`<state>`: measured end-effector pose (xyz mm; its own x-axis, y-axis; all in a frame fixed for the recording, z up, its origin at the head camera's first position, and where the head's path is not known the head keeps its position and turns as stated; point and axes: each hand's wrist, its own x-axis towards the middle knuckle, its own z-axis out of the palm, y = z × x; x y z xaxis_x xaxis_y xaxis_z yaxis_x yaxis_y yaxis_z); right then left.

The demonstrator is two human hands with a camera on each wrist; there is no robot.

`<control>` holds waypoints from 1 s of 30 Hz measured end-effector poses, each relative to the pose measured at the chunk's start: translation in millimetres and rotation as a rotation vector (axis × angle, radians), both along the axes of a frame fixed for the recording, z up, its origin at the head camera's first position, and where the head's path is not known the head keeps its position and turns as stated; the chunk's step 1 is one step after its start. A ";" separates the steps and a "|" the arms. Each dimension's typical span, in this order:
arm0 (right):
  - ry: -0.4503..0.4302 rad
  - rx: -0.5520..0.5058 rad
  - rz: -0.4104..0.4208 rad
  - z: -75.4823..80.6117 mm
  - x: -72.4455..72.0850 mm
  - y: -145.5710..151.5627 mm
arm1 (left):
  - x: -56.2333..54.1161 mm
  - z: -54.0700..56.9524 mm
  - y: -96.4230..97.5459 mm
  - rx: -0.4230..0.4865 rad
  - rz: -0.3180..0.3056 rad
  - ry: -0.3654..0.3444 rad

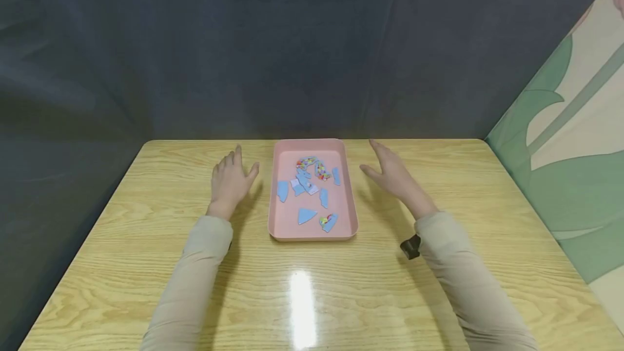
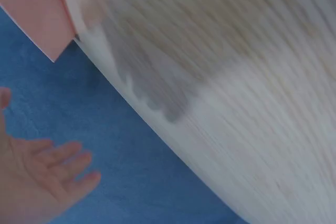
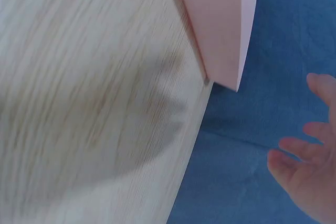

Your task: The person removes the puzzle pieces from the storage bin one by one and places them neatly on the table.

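A pink tray (image 1: 287,232) lies on the table, with flat light-blue puzzle pieces inside, among them a roughly triangular one (image 1: 306,215) and one with a coloured pattern (image 1: 329,222). Some pieces overlap near the tray's middle. To the tray's left, my left hand (image 1: 229,180) is held above the table, fingers extended and thumb apart. On the other side my right hand (image 1: 394,175) hovers likewise, fingers pointing forward. Neither hand touches the tray or holds anything. Both wrist views show a hand with spread, slightly bent fingers near the tray's outer wall (image 3: 218,30).
The tray stands at the far edge of a wooden table (image 1: 146,264). Behind hangs a dark blue cloth (image 1: 312,53). A patterned green and cream surface (image 1: 580,177) borders the table on the right. A black device (image 1: 411,246) sits at the right wrist.
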<state>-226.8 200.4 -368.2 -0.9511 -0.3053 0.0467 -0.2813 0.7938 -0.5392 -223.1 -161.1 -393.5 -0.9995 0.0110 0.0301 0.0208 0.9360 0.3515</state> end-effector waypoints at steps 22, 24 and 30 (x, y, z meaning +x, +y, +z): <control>-0.195 0.049 0.329 -17.2 20.5 -62.9 | 3.3 -16.4 16.9 0.526 -0.164 -0.298; -0.206 0.071 0.362 -18.9 22.1 -66.4 | 1.7 -18.6 16.7 0.577 -0.169 -0.295; -0.256 0.117 0.417 -23.2 26.5 -74.5 | 3.4 -16.9 20.8 0.680 -0.141 -0.326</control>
